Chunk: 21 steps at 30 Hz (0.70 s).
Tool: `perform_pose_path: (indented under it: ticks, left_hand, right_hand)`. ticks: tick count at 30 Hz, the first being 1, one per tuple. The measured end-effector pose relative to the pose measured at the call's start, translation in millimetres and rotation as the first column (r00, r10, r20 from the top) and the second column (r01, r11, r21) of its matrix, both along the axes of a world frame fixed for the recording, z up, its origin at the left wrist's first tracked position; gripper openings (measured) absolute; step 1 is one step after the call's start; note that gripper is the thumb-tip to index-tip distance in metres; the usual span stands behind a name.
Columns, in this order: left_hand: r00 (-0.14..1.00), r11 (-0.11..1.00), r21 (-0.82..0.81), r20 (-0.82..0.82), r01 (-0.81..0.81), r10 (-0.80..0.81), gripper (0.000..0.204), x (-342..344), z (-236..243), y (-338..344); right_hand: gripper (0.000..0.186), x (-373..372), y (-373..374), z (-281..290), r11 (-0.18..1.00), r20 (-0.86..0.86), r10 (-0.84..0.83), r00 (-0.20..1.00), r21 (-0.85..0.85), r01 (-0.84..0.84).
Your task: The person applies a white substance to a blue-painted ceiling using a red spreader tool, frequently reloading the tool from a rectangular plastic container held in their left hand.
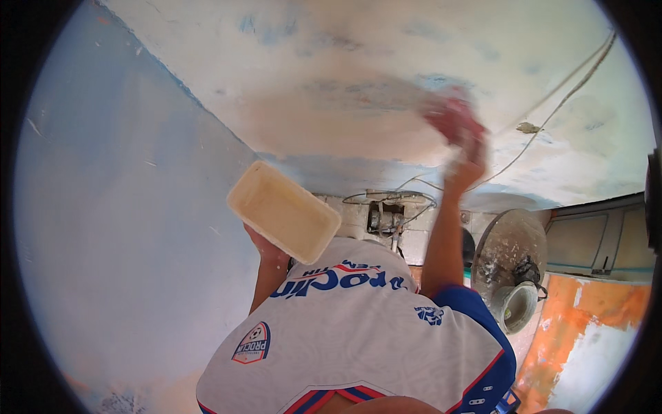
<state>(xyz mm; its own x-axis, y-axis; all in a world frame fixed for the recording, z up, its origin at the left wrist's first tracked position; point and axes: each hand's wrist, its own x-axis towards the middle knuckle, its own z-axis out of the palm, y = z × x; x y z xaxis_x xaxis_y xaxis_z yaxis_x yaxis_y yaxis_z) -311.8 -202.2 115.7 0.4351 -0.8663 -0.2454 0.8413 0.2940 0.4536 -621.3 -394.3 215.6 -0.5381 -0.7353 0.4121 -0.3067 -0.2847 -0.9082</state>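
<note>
My left hand [265, 244] is closed on a cream-coloured rectangular tub [256, 174] from its outer side, partly hidden behind it. The tub tilts, and its hollow inside faces up into view. To the right, my raised right hand [467, 160] is blurred by motion, its fingers wrapped round a red thing [452, 116]. Its kind is lost in the smear. That hand is in front of the patchy white and pale blue wall [345, 83], and I cannot tell whether the red thing touches it.
A pale blue wall [124, 207] meets the patchy one at a corner on the left. A loose cable [538, 131] crosses the patchy wall. A recess with a metal fitting [385, 218] sits lower down. At right stands a round, spattered tabletop [507, 241] near a grey bucket [516, 308].
</note>
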Motion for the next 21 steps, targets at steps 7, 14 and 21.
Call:
perform_pose_path:
  ticks: [7,14,21]
  left_hand:
    - [0.999,0.997,-0.055,0.011,0.054,-0.053,0.054,11,-2,2]
    - [0.998,0.998,-0.059,0.064,0.012,-0.008,0.056,21,8,-6]
    - [0.988,0.984,-0.092,0.029,0.152,-0.15,0.061,57,4,-12]
  right_hand:
    - [0.019,63,32,-9,0.956,-0.476,0.269,0.837,0.025,-0.294]
    - [0.022,18,-23,-8,0.999,-0.582,0.008,0.813,0.047,0.024]
    - [0.023,7,32,21,0.996,-0.453,-0.029,0.891,-0.09,-0.013]
